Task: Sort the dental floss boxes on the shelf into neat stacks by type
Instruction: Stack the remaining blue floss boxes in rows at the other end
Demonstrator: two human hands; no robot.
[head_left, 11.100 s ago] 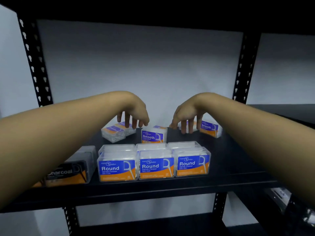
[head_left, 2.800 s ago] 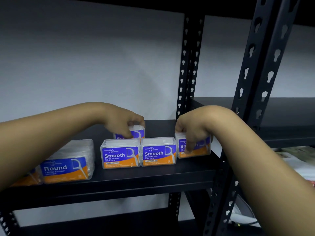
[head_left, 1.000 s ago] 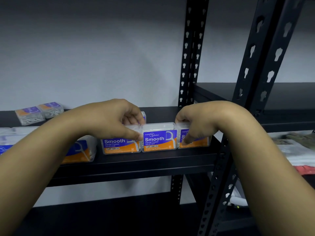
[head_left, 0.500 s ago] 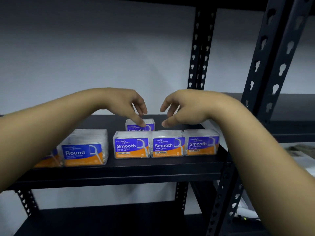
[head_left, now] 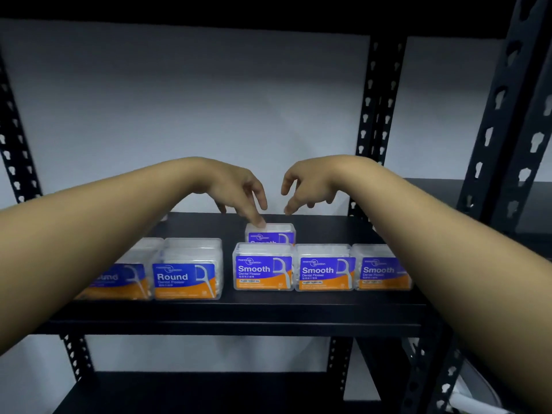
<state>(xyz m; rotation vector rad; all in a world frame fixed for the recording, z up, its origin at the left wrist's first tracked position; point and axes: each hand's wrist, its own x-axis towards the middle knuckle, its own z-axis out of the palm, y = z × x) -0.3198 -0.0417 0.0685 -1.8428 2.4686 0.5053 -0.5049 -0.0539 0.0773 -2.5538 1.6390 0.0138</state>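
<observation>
Three clear "Smooth" floss boxes stand side by side at the shelf front: left (head_left: 263, 266), middle (head_left: 325, 268) and right (head_left: 377, 268), the last partly behind my right forearm. A fourth Smooth box (head_left: 271, 233) sits behind the left one. My left hand (head_left: 239, 191) hangs over it with fingers spread, one fingertip touching its top left corner. My right hand (head_left: 310, 183) hovers open just to the right, above the shelf, holding nothing. Two "Round" boxes (head_left: 187, 270) (head_left: 125, 277) stand further left, the outer one half hidden by my left arm.
The black metal shelf (head_left: 239, 318) has perforated uprights at back right (head_left: 378, 115) and front right (head_left: 501, 121), with a grey wall behind. A lower shelf board (head_left: 194, 392) lies beneath, and another rack continues to the right.
Both hands have lifted off the front row of Smooth boxes and moved back; my left fingertip now rests on the rear Smooth box. The view has shifted slightly.
</observation>
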